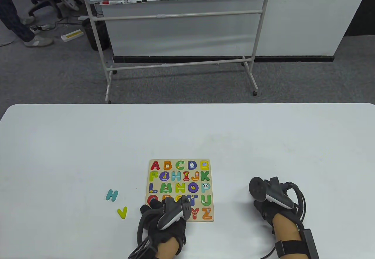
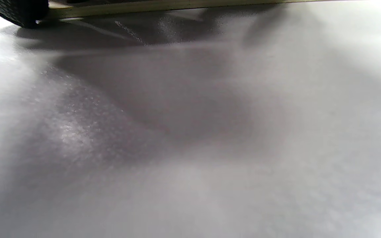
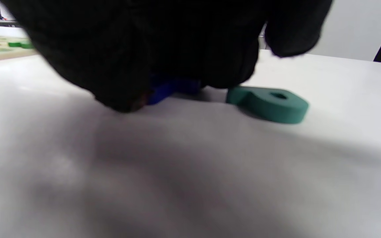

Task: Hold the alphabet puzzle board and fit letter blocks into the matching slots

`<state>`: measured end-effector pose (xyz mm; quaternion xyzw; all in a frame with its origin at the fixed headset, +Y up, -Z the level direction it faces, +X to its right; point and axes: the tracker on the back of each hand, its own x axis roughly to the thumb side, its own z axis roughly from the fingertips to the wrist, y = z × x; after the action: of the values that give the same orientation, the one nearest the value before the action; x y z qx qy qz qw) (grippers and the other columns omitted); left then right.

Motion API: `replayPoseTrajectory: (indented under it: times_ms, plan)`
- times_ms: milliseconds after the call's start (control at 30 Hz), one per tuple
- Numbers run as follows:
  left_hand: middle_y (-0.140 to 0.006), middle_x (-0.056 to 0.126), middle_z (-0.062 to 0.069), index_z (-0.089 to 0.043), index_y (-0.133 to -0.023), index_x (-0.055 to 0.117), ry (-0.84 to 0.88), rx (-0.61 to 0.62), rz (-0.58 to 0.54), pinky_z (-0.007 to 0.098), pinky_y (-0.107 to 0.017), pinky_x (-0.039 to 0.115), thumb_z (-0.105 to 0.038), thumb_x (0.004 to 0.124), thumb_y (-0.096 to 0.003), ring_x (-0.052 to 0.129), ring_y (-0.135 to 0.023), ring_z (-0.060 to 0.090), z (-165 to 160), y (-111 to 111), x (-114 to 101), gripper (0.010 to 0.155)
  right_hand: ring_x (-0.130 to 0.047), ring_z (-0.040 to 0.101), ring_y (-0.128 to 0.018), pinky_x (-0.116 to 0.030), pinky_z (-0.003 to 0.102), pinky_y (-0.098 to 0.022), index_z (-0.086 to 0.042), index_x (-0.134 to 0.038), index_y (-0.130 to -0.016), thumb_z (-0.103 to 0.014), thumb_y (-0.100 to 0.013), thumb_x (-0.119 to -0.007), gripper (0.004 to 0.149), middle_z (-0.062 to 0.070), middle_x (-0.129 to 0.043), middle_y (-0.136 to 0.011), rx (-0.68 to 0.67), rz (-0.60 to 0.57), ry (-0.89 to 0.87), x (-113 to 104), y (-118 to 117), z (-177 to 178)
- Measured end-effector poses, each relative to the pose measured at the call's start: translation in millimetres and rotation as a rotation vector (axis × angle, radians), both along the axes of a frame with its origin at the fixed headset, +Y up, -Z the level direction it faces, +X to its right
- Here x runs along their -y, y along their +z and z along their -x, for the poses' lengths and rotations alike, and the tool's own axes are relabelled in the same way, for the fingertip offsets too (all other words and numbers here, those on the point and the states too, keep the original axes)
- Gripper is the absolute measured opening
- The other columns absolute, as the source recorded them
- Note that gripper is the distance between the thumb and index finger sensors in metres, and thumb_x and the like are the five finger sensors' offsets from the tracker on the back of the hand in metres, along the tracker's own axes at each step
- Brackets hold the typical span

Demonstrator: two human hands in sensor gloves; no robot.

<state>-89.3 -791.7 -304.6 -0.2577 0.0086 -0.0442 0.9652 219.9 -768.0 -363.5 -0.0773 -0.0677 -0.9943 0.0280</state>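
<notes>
Curling down onto the white surface [image 1: 88,141], the black-gloved fingers [image 3: 121,66] of the right hand [image 1: 271,204] close over a dark blue block [image 3: 172,87], though whether they truly grip it I cannot tell. Just beside it lies a thick, matte teal block with a small round hole [image 3: 270,103], apart from the fingers. The left hand [image 1: 164,215] rests on the near left corner of the square wooden alphabet puzzle board [image 1: 179,189], its tracker hiding several letters; its fingers lie flat on the board, grasping nothing. The board sits near the surface's front edge, mostly filled with colourful letters. Left of it lie a loose teal H [image 1: 111,195] and a yellow-green V [image 1: 122,212].
</notes>
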Motion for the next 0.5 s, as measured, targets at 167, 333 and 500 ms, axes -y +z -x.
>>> replayPoseTrajectory:
  times_ms: [167,333,500]
  plan:
    - [-0.101,0.022,0.046,0.003,-0.105,0.02,-0.002,-0.002,-0.001,0.074,-0.056,0.062,-0.056,0.044,-0.0496,0.038,-0.088,0.079,-0.3,0.0,0.1,0.084,-0.093,0.034,-0.075,-0.068,0.06,-0.064,-0.015,-0.081,-0.097,-0.037,-0.039,-0.097,0.063,0.015,-0.087,-0.095,-0.008,-0.016,-0.004,-1.8,0.5,0.0]
    - [-0.101,0.022,0.046,0.003,-0.105,0.02,-0.001,-0.006,0.0,0.074,-0.056,0.062,-0.056,0.044,-0.0496,0.038,-0.088,0.079,-0.4,0.1,-0.1,0.084,-0.093,0.034,-0.075,-0.069,0.06,-0.063,-0.015,-0.081,-0.097,-0.037,-0.038,-0.097,0.065,0.016,-0.086,-0.095,-0.041,-0.045,-0.048,-8.7,0.9,14.6]
    - [-0.101,0.022,0.046,0.003,-0.105,0.02,-0.004,-0.006,-0.001,0.074,-0.056,0.062,-0.056,0.044,-0.0495,0.038,-0.088,0.079,-0.6,0.0,-0.2,0.084,-0.093,0.034,-0.075,-0.069,0.06,-0.063,-0.015,-0.08,-0.097,-0.038,-0.038,-0.097,0.066,0.016,-0.085,-0.095,-0.096,-0.054,-0.144,-15.6,1.0,45.9]
